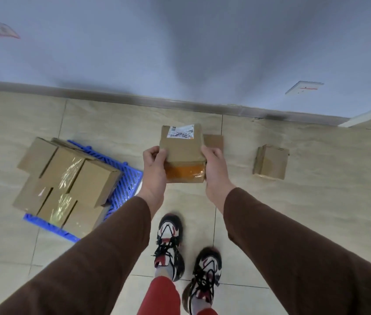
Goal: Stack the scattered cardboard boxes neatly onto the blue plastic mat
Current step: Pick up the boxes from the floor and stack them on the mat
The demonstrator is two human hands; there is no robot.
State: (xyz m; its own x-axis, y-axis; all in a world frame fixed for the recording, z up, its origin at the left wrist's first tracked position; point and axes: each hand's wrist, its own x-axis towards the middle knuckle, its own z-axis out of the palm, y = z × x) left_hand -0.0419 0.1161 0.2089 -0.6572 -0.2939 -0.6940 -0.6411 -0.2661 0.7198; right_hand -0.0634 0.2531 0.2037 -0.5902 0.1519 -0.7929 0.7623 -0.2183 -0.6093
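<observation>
Labelled taped cardboard box (pixel 181 151), brown

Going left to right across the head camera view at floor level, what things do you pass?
Stacked cardboard boxes on the blue plastic mat → left hand → held box → right hand → small box on the floor.
</observation>
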